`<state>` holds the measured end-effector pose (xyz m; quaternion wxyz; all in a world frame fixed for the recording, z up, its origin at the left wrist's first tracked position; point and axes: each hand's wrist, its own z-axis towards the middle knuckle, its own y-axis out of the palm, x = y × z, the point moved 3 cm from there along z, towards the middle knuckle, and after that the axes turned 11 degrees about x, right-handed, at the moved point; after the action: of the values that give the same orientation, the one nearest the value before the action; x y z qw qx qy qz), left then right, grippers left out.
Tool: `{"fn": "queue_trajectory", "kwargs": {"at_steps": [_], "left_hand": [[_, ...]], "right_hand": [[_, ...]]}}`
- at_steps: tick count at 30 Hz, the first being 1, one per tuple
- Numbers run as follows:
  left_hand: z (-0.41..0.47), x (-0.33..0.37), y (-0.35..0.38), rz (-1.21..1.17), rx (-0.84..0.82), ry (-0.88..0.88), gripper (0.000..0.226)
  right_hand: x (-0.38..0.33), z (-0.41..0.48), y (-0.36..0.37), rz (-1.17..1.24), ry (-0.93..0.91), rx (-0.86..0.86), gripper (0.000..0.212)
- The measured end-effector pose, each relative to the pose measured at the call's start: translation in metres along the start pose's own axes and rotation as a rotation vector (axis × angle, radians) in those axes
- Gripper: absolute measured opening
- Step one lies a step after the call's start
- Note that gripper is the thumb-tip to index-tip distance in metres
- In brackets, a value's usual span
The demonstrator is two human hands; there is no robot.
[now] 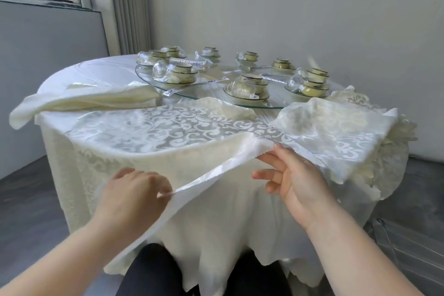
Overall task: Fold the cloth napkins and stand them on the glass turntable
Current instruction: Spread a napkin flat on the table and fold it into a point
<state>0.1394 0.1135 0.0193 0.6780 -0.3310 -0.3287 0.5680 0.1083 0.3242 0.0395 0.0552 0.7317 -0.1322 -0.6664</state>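
**Free room and obstructions on the bench, viewed from the near side.**
The spread napkin covers the near bench. Its front hem, raised and taut between the left hand and right hand, bars a low approach from the near edge. Folded napkins close the left flank, and a loose heap of napkins closes the right. On the glass turntable, crockery sets ring the rim. Bare glass shows at the near rim between the left-front and centre-front sets, and a wrapped packet lies within this gap. The rear-left bench surface lies open beside the turntable.
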Motion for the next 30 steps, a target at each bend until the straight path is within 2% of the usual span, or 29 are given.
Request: {"fn": "queue_trajectory", "kwargs": {"at_steps": [3,6,8,10,13,15,17,21,23,25,26,28,30], "left_hand": [[0.025,-0.036,-0.021,0.172,-0.115,-0.179,0.020],[0.065,-0.055,-0.052,0.307,0.054,-0.163,0.020],[0.099,-0.062,-0.060,0.359,0.194,-0.123,0.022],[0.135,-0.061,-0.060,0.408,0.255,-0.076,0.023],[0.178,-0.046,-0.031,0.460,0.228,0.065,0.029],[0.198,-0.035,0.000,0.449,0.176,0.160,0.030],[0.213,-0.025,0.031,0.427,0.104,0.227,0.030],[0.229,-0.009,0.078,0.391,-0.013,0.311,0.028],[0.232,0.004,0.092,0.343,0.058,0.441,0.018],[0.236,0.011,0.098,0.319,0.078,0.508,0.028],[0.235,0.010,0.107,0.318,-0.001,0.475,0.038],[0.234,0.002,0.121,0.247,-0.080,0.317,0.052],[0.228,-0.010,0.118,0.129,-0.093,0.173,0.058]], "right_hand": [[0.001,0.008,0.000,-0.034,0.001,-0.012,0.019],[0.004,0.012,0.006,-0.175,-0.015,-0.090,0.023],[0.004,0.016,0.009,-0.311,-0.109,-0.084,0.026],[0.004,0.020,0.010,-0.473,-0.318,-0.026,0.025],[-0.003,0.027,0.007,-0.708,-0.968,0.191,0.017],[-0.004,0.034,0.006,-0.842,-1.330,0.256,0.008],[-0.002,0.047,0.003,-0.964,-1.463,0.298,0.011],[-0.002,0.083,-0.008,-1.254,-1.291,0.393,0.041],[0.002,0.103,-0.016,-1.416,-1.143,0.339,0.048],[0.008,0.121,-0.024,-1.529,-0.970,0.276,0.064],[0.011,0.127,-0.027,-1.592,-0.864,0.239,0.070],[0.006,0.131,-0.030,-1.644,-0.632,0.180,0.053],[0.009,0.139,-0.040,-1.591,-0.631,0.199,0.037]]}}
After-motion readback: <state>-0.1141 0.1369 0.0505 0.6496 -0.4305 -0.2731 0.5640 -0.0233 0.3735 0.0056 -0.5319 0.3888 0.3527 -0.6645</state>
